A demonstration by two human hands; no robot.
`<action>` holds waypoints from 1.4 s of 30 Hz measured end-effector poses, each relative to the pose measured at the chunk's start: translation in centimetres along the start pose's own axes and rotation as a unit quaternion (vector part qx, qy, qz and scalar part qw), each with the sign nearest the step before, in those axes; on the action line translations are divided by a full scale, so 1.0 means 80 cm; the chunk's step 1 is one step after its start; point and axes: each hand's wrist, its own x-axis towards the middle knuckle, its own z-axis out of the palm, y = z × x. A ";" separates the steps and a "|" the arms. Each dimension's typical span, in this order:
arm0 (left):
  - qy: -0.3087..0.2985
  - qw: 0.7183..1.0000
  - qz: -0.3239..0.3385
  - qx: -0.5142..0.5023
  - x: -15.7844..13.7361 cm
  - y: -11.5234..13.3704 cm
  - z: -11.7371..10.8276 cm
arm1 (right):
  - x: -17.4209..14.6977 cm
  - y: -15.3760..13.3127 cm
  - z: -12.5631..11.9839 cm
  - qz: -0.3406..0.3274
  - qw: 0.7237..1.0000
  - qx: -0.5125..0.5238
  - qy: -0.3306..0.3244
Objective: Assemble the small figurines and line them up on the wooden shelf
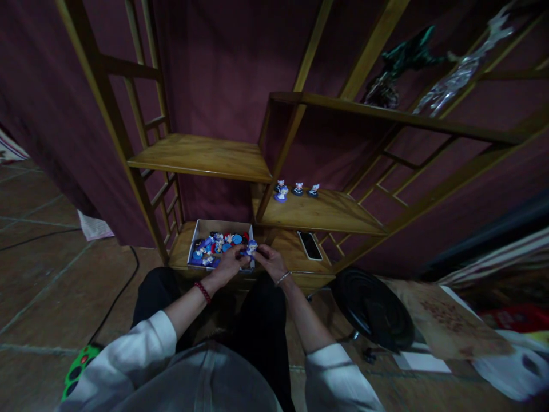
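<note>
l hand (230, 263) nr r hand (273, 262), both w/ fingers (265, 250) bent

- At left, I see figurines (218, 244) in a box (225, 227) on the lower shelf (292, 252).
- A phone (309, 246) lies right of the box.
- Four statuettes (298, 189) stand on the higher right shelf (326, 214).

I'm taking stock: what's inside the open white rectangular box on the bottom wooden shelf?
The open white rectangular box holds a jumble of small blue, purple, red and white figurines. Whatever lies beneath them is covered; the left hand hides part of the near right side.
</note>
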 end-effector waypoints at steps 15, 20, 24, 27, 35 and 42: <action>-0.039 0.997 0.060 0.038 -0.001 0.016 0.027 | -0.021 -0.035 -0.038 -0.021 0.999 0.014 -0.035; -0.065 0.995 0.059 0.038 -0.004 0.030 0.037 | -0.025 -0.043 -0.049 -0.044 0.999 -0.018 -0.014; -0.064 0.993 0.078 0.056 -0.002 0.034 0.045 | -0.025 -0.049 -0.057 -0.044 0.999 -0.028 0.010; -0.067 0.993 0.081 0.055 0.002 0.033 0.052 | -0.024 -0.053 -0.061 -0.047 0.998 -0.020 0.030; -0.112 0.991 0.076 0.013 0.015 0.025 0.066 | -0.028 -0.064 -0.081 -0.063 0.996 -0.054 0.039; -0.124 0.976 0.145 0.109 0.019 0.032 0.077 | -0.028 -0.076 -0.093 -0.055 0.997 -0.043 0.035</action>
